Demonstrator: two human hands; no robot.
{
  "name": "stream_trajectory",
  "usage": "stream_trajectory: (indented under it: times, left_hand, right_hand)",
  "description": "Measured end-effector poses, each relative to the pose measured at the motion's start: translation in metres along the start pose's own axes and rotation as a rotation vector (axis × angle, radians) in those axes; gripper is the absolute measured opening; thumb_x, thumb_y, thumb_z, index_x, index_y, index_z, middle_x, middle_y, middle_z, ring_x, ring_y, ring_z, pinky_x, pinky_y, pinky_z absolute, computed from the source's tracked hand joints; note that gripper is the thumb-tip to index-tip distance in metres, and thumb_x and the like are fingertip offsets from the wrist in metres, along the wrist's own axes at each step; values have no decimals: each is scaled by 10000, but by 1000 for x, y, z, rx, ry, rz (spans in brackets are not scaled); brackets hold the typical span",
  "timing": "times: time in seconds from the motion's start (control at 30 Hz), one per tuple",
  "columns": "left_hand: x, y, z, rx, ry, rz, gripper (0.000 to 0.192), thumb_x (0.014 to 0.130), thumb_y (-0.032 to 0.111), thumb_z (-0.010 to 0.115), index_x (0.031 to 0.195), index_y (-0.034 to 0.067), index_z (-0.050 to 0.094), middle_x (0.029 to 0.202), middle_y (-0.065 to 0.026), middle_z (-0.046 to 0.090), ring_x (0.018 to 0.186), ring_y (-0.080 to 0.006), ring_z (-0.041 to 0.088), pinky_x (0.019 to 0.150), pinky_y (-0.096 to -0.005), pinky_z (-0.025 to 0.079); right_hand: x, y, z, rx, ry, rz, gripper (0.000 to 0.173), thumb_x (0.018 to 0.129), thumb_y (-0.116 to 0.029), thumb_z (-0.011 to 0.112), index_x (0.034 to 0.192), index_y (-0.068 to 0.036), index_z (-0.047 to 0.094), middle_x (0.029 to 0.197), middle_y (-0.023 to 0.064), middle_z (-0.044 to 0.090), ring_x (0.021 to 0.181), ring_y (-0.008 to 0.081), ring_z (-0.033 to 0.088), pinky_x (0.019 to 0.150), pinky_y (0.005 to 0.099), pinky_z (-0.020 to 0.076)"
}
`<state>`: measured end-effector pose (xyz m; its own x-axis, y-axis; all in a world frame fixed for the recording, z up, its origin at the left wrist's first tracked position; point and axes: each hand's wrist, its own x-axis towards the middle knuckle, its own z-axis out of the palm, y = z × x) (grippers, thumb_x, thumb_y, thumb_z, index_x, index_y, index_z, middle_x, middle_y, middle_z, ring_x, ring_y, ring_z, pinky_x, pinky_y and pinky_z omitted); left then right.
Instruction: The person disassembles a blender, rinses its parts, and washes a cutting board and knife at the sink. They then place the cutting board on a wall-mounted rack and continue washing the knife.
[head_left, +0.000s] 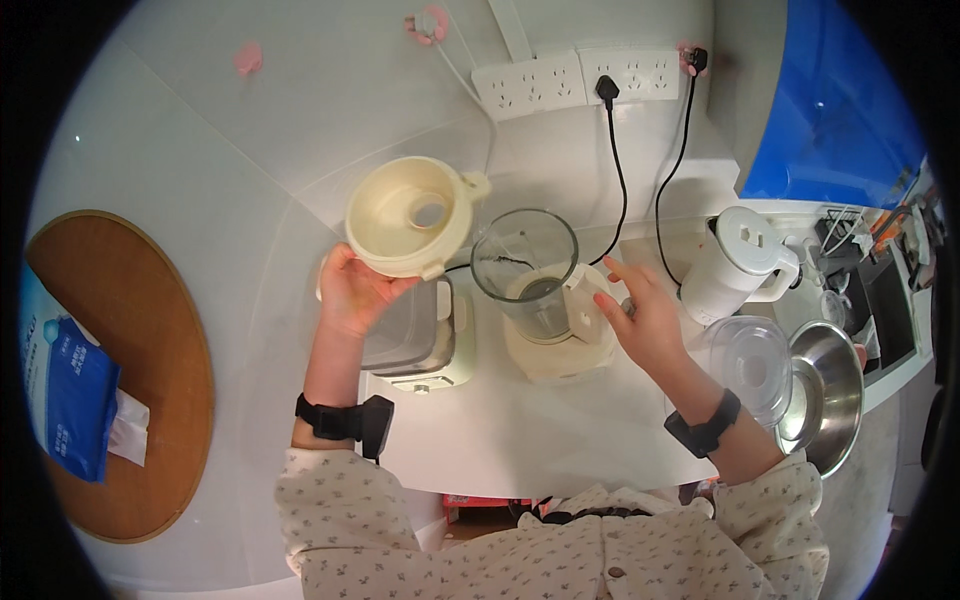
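Observation:
My left hand (356, 296) grips a cream plastic blender lid (367, 236) by its lower rim. The lid is tilted, and a round hole in its middle faces the camera. To its right stands a clear blender jar (517, 262) with an uncovered top, seated on a cream base (551, 364). My right hand (641, 319) is beside the jar's cream handle (589, 304), with its thumb and fingers apart. Nothing shows in its grasp; whether a fingertip touches the handle is hard to tell.
Behind my left hand sits a small appliance with a transparent lid (405, 330). Rightward are a white electric kettle (731, 262), a clear plastic container (750, 367), a steel bowl (836, 397) and a sink (892, 300). Black cords (619, 172) hang from wall sockets (630, 75).

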<state>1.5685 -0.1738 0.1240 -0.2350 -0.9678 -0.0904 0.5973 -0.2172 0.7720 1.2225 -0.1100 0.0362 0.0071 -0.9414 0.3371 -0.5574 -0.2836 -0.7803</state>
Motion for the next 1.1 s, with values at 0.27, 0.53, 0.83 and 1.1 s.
stream_trajectory:
  times: [0.27,0.53,0.83,1.1]
  left_hand:
    - [25,-43,20,197,52,-178,418,937,298,373,1194,12,537,1157,-132,609,1059,-241,602,854,-392,523]
    - [-18,-119,48,485,-375,-211,548,937,340,457,1379,27,373,1364,-107,470,1238,-212,479,1000,-391,419]
    - [-78,-283,56,202,-283,-599,721,709,25,580,1383,26,323,1291,-92,481,1192,-200,488,960,-336,437]
    - [-108,-304,19,244,-2,-720,599,730,66,527,1306,22,367,1185,-130,524,1044,-251,592,785,-433,562]
  right_hand:
    - [9,-38,-11,538,-163,10,385,919,-268,588,1228,-43,543,904,21,627,606,87,464,569,264,417]
    - [-65,-15,-61,810,-440,535,296,930,-227,567,1152,-33,589,842,-6,645,603,43,468,525,201,384]
    - [-183,24,-157,120,-78,596,433,734,-159,785,1119,-30,638,887,1,693,550,16,408,512,200,365]
    - [-153,75,-172,-776,-470,95,906,592,-303,820,1370,-114,395,1292,35,495,849,251,604,701,362,515]
